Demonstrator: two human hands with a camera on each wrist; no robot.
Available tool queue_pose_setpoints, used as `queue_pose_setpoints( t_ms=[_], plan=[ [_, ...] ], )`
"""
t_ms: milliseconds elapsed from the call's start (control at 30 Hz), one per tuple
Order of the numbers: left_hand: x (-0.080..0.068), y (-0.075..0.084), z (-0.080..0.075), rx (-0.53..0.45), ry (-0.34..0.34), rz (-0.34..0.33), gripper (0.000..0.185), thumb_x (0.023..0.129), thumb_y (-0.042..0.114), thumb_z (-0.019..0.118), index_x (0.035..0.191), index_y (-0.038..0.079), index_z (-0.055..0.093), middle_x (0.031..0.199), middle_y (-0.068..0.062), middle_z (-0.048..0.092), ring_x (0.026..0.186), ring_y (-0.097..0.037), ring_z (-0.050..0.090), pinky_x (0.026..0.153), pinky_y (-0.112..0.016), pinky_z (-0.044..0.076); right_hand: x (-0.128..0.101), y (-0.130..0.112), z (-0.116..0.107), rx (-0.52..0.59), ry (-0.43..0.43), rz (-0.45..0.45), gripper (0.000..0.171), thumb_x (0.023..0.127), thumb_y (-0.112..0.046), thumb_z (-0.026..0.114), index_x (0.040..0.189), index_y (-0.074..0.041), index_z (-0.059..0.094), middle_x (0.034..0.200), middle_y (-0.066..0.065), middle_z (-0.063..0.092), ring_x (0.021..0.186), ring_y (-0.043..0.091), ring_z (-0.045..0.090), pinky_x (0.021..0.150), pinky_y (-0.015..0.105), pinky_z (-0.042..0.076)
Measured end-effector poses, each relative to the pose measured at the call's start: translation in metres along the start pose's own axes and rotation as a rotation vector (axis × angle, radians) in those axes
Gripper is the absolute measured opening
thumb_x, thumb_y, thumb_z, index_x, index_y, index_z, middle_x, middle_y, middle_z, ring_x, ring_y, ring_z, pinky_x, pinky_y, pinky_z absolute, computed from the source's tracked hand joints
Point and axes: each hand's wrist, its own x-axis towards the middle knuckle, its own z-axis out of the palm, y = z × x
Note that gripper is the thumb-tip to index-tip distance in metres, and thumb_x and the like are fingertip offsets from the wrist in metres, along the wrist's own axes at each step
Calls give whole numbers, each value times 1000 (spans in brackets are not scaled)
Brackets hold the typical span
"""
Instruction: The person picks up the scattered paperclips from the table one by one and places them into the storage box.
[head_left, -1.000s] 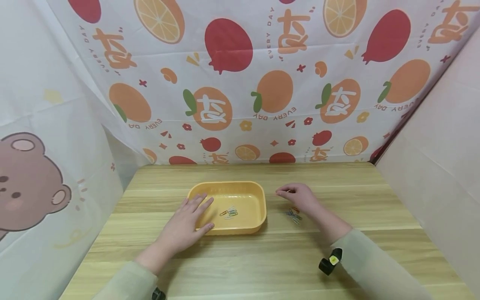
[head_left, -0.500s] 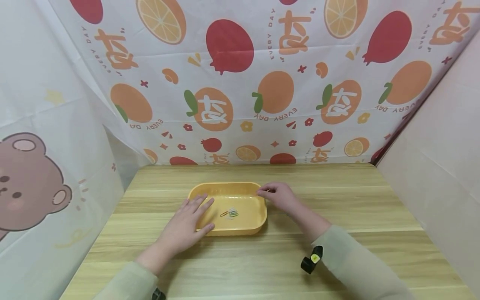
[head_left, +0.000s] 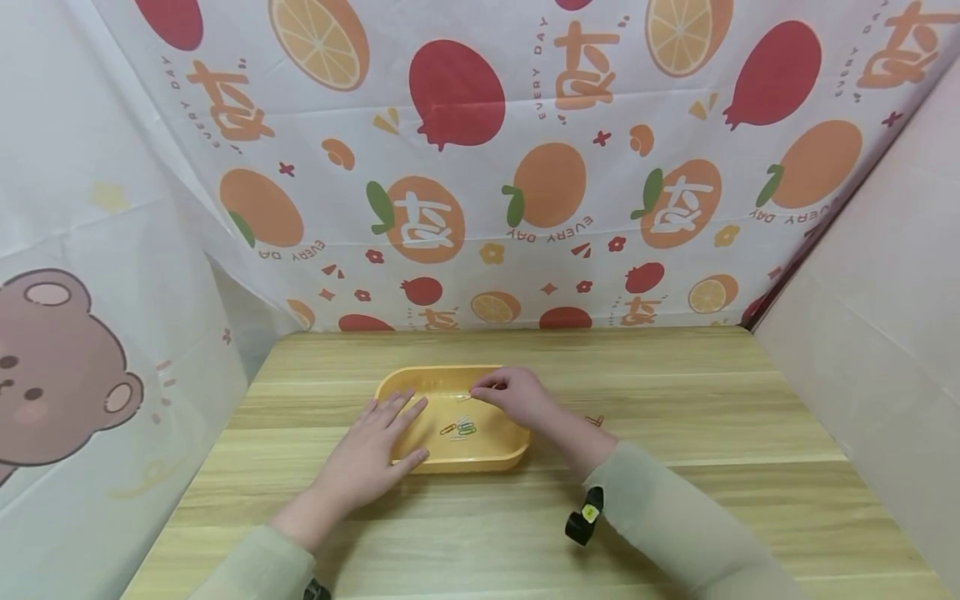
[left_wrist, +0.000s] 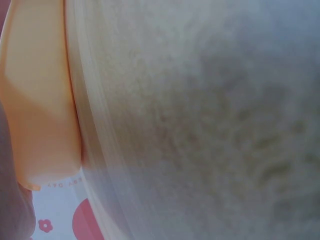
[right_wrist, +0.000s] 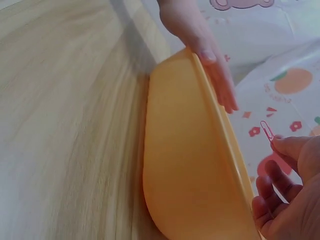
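A shallow yellow tray (head_left: 450, 465) stands on the wooden table, with several coloured paper clips (head_left: 462, 428) on its floor. My left hand (head_left: 378, 442) rests over the tray's left rim, fingers spread and straight. In the right wrist view, the thumb and a finger of my right hand (right_wrist: 292, 180) pinch a pink paper clip (right_wrist: 267, 130) by one end, above the tray's rim. From the head view, the right hand (head_left: 510, 393) is over the tray's right side. The left wrist view shows only the tray's outer wall (left_wrist: 42, 100) and part of the hand.
A few reddish paper clips (head_left: 594, 420) lie on the table to the right of the tray, partly behind the right forearm. A fruit-print cloth (head_left: 480, 208) hangs along the table's back edge, and pale cloths hang at both sides.
My right hand has moved left from beside the loose clips to over the tray, carrying the paper clip. The left hand has stayed on the tray's rim.
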Motion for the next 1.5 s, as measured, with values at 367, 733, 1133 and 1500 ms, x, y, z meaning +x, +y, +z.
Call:
queue_pose_setpoints(
  t_ms=[367,733,1133,1500],
  plan=[
    [1,0,0,3,9,10,75,93,53,62,156,23,34,160,-10,32,147,-32,27,118,-58,20,10,-6,23,-108,-71,-83,9,91,-27,73,89,-20,79,86,-12,70,77,7,58,66,25,50],
    [0,-1,1,-5,16,15,76,93,53,63,156,23,33,160,-9,31,147,-32,26,119,-57,19,15,-9,46,-332,-164,10,10,90,-21,73,83,-16,79,75,-9,69,60,6,50,54,20,41],
    [0,-1,2,8,23,21,75,93,54,62,155,22,35,160,-10,31,147,-32,27,118,-57,21,16,-10,52,-429,-156,35,13,90,-21,72,79,-19,79,73,-13,68,57,7,50,54,21,42],
    [1,-1,1,15,19,21,75,94,58,58,156,23,34,160,-9,31,147,-32,27,118,-57,22,17,-10,50,-457,-138,22,8,87,-24,74,83,-22,79,78,-15,68,63,7,52,60,22,44]
  ],
)
